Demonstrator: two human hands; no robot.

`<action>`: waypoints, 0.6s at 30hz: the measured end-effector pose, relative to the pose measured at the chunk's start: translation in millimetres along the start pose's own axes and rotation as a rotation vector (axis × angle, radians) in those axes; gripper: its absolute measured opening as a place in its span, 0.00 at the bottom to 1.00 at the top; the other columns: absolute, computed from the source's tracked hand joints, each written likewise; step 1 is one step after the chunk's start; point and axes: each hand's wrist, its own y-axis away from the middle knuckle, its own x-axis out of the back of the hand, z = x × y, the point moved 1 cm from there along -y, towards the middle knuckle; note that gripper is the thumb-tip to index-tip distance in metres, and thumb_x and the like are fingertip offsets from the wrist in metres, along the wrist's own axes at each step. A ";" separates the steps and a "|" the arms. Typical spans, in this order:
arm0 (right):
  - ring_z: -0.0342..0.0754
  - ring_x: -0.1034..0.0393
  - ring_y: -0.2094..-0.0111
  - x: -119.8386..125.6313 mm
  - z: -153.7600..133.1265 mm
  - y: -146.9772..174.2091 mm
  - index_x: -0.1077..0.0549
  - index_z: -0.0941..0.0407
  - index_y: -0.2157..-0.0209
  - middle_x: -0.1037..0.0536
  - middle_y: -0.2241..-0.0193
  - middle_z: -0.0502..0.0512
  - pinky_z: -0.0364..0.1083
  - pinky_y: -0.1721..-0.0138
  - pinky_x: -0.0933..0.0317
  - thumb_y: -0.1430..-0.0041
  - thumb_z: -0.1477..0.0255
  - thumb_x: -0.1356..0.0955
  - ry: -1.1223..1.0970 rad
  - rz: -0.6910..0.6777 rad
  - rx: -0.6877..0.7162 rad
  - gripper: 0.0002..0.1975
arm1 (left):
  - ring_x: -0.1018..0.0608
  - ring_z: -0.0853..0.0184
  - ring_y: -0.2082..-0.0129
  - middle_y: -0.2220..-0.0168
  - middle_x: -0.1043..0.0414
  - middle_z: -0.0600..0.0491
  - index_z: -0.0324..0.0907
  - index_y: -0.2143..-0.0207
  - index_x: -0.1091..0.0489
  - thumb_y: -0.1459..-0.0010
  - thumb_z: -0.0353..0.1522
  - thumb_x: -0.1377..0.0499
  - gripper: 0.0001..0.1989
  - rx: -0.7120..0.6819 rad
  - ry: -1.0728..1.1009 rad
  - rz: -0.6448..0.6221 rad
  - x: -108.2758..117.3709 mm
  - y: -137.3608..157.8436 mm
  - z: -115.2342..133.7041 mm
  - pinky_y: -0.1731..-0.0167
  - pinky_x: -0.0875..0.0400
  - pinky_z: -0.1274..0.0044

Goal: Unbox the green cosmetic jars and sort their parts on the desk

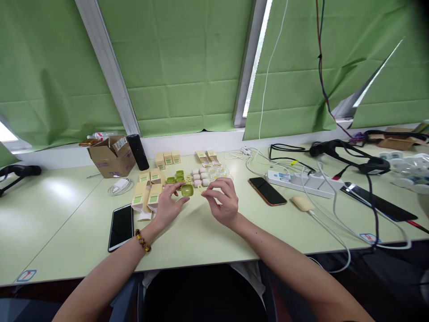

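My left hand (169, 203), wearing a beaded bracelet, grips a small green square dish (187, 190) by its left edge, thumb below and fingers above. Just right of the dish, my right hand (223, 201) pinches a tiny pale yellow piece (201, 188) between thumb and fingertips. Beyond the hands lie several green square parts (180, 175), a cluster of small pink and white rounded pieces (197, 176) and some clear plastic cups (219, 172). Cream cardboard boxes (140, 195) with green labels stand close to my left hand.
A phone (121, 227) lies at left, another phone (267, 191) at right. A power strip (300, 182) with cables and a cream mouse-shaped device (302, 203) sit farther right. At the back stand a brown carton (112, 157) and a black cylinder (137, 152).
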 end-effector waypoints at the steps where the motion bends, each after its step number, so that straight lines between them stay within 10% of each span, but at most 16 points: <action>1: 0.55 0.30 0.59 0.3 2.6 -2.8 0.20 0.50 0.64 0.21 0.67 0.56 0.58 0.57 0.31 0.36 0.77 0.29 -0.009 0.001 -0.027 0.07 | 0.25 0.65 0.64 0.56 0.23 0.51 0.49 0.47 0.22 0.47 0.31 0.29 0.24 -0.004 0.007 0.004 0.1 0.1 0.1 0.56 0.28 0.70; 7: 0.54 0.28 0.60 -19.7 41.2 -29.9 0.20 0.52 0.67 0.18 0.67 0.53 0.55 0.54 0.34 0.36 0.75 0.28 0.014 -0.207 -0.252 0.06 | 0.24 0.64 0.63 0.52 0.22 0.49 0.48 0.47 0.22 0.48 0.34 0.28 0.24 0.049 0.111 0.047 0.1 -2.9 -7.9 0.55 0.27 0.69; 13: 0.52 0.26 0.54 -88.4 97.4 -54.3 0.16 0.51 0.62 0.15 0.62 0.53 0.52 0.45 0.41 0.34 0.73 0.30 0.370 -0.831 -0.426 0.07 | 0.20 0.64 0.60 0.49 0.20 0.45 0.43 0.47 0.26 0.48 0.36 0.27 0.26 0.161 0.367 0.126 6.0 -13.8 -17.5 0.57 0.26 0.72; 18: 0.55 0.26 0.50 -141.2 117.2 -59.5 0.16 0.52 0.64 0.15 0.62 0.58 0.51 0.46 0.42 0.39 0.78 0.29 0.480 -0.962 -0.472 0.09 | 0.19 0.64 0.59 0.48 0.20 0.44 0.41 0.48 0.27 0.50 0.36 0.26 0.28 0.233 0.492 0.177 10.6 -18.6 -17.2 0.59 0.26 0.73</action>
